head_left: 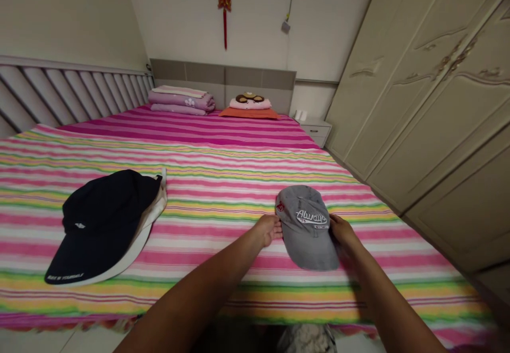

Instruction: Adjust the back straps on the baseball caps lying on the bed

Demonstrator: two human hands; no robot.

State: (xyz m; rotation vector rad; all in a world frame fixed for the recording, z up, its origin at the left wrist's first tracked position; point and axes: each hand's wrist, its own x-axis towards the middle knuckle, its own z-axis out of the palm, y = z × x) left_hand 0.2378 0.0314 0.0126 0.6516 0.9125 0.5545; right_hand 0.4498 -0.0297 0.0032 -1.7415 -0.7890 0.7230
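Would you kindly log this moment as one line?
left hand and right hand: at opposite sides of gray cap | navy cap: atop white cap | surface: striped sheet

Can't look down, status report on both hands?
Left hand and right hand at either side of gray cap. Cap upright on bed, brim toward wearer. Dark cap off left.

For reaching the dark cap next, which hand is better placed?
Probably the left hand: it is at the side of the gray cap nearer the dark cap; the right hand is farther.
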